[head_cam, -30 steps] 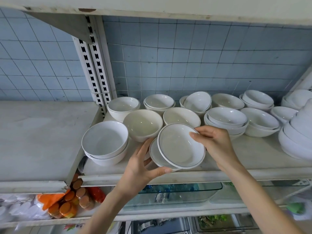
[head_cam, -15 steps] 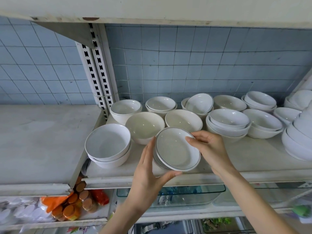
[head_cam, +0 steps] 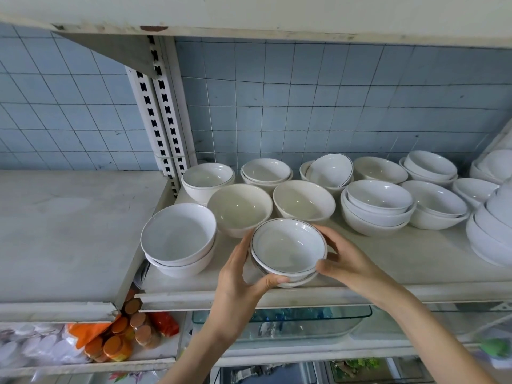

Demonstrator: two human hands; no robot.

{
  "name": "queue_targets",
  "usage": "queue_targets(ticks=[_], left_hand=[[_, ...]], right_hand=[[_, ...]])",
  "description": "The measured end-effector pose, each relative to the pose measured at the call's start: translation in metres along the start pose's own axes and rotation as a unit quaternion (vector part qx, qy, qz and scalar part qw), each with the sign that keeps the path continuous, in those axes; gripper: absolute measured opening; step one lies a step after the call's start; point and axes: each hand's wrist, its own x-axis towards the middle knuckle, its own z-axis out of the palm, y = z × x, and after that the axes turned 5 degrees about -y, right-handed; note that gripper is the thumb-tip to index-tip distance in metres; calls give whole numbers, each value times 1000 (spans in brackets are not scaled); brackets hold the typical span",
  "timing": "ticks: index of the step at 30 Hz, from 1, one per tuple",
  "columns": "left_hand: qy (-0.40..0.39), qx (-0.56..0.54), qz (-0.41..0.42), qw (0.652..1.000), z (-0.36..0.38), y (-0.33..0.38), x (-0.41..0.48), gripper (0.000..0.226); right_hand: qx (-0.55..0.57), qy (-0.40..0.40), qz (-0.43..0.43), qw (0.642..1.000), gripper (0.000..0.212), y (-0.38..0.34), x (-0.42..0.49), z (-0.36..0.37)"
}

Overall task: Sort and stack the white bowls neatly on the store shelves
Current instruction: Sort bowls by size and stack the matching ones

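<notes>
Blue-tiled wall [head_cam: 304, 101] behind white shelf [head_cam: 388, 259]. Rimmed bowl [head_cam: 288, 245] nested on another at shelf front; left hand [head_cam: 238, 275], right hand [head_cam: 340, 259] curled round sides. Likely rigid, glazed-slippery, breakable; grasp opposite sides.

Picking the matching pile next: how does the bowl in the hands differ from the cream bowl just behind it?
The held bowl is white with a dark rim line; the cream bowl is off-white with a plain rim. The held bowl sits nested in a lower bowl, gripped by the left hand and right hand; the cream bowl stands alone. Both are round and upright.
</notes>
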Motion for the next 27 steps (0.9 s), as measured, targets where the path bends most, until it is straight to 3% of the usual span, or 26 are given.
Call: queue_targets(ticks=[21,27], left_hand=[[-62,-28,-30,997,-6,5,4,75],[-65,-38,-37,997,-7,3,3,79]], right_hand=[[-9,2,38,999,95,9,4,5],[-7,-42,45,998,97,3,-1,-7]])
